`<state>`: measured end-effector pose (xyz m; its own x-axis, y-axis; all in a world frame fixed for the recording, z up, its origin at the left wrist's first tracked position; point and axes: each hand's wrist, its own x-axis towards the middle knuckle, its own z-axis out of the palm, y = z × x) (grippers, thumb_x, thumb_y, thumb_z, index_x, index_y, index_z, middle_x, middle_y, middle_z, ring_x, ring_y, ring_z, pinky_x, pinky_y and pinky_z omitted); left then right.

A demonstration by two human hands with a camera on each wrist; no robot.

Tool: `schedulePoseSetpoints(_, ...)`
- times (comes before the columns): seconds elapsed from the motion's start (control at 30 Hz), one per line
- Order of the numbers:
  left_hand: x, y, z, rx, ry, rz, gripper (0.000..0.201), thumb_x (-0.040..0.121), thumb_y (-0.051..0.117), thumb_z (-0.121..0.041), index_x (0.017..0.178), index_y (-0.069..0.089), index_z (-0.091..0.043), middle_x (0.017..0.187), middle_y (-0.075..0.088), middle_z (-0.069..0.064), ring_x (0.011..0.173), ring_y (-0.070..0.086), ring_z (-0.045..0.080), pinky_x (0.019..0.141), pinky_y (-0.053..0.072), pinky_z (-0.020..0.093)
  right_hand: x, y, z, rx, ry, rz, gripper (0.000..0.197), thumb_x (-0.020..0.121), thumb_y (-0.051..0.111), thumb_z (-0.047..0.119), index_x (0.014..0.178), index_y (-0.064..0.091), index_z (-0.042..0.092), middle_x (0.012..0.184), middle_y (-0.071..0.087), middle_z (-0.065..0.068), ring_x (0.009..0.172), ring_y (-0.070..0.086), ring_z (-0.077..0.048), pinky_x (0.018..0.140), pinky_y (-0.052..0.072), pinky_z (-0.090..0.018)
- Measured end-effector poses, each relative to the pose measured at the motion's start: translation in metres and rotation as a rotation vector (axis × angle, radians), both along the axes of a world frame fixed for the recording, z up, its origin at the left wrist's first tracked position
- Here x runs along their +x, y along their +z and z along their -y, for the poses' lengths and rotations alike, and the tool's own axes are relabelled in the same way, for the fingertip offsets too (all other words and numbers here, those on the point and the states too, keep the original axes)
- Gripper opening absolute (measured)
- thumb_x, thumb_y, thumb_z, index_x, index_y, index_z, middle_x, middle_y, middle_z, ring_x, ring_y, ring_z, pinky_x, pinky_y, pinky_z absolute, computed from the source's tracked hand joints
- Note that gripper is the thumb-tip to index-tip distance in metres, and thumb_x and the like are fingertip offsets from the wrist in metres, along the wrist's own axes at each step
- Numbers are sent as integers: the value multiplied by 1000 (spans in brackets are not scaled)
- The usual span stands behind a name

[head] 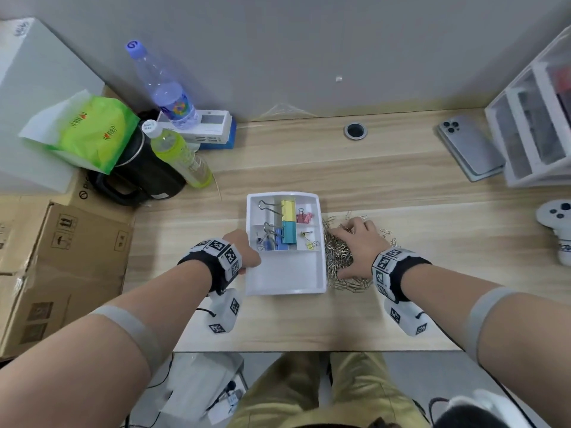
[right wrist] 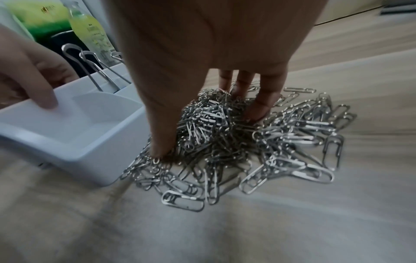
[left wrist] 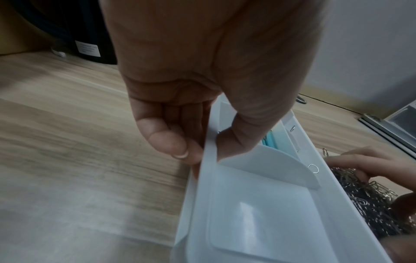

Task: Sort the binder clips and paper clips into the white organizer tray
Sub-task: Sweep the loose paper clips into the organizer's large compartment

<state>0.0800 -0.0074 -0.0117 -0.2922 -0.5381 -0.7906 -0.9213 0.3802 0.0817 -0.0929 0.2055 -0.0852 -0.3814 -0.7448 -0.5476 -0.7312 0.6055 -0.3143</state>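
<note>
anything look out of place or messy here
Mainly the paper clips: a loose heap on the desk right of the white tray, under the right hand. The tray's big front compartment is empty. Left hand grips its rim.

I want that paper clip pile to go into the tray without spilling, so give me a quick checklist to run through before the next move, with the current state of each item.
1. White organizer tray steadied: ok, left hand pinches its left wall.
2. Near compartment free: ok, nothing lies in it.
3. Right hand around the paper clips: ok, fingers and thumb dug into the pile.
4. Pile gathered: not ok, many clips lie spread outside the hand.
5. Pile close to tray: ok, it touches the right wall.
6. Binder clips sorted: ok, all in the far compartments.
</note>
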Motion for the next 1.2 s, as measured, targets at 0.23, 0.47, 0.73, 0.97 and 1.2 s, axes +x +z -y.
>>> schedulePoseSetpoints(0.23, 0, 0, -2, -2, 52, -16, 18, 77, 55, -2, 67, 42, -8, 52, 51, 9, 39, 47, 19, 42, 36, 19, 7, -1, 3, -83, -68, 34, 41, 82, 72, 31, 119, 55, 35, 122, 37, -1, 116, 35, -24, 94, 46, -40)
schedulePoseSetpoints(0.47, -4, -1, -3, -2, 81, -30, 15, 79, 55, -2, 72, 43, -8, 55, 53, 11, 44, 50, 20, 44, 38, 21, 5, -1, -3, -112, -127, 118, 31, 86, 63, 9, 110, 64, 27, 112, 44, 3, 114, 44, -23, 103, 39, -36)
schedulePoseSetpoints(0.73, -6, -1, -3, 23, 96, -21, 16, 78, 53, -1, 70, 41, -9, 55, 49, 10, 45, 46, 20, 47, 36, 22, -7, 19, -6, -144, -160, 148, 24, 86, 70, 23, 110, 68, 27, 101, 48, 1, 103, 50, -21, 84, 35, -25)
schedulePoseSetpoints(0.97, -7, 0, -4, -8, 76, -36, 10, 79, 55, -4, 70, 49, -5, 59, 57, 11, 46, 53, 22, 48, 44, 25, 3, 43, 2, -163, -90, 216, 26, 86, 70, 24, 112, 69, 25, 108, 54, 6, 103, 47, -11, 94, 40, -27)
schedulePoseSetpoints(1.2, -4, -2, -2, 1, 54, -48, 10, 76, 52, -4, 67, 48, -6, 55, 56, 10, 44, 52, 21, 49, 43, 25, 43, 50, 37, -235, -47, 314, 26, 86, 70, 22, 111, 70, 21, 109, 59, 1, 100, 56, -16, 88, 45, -25)
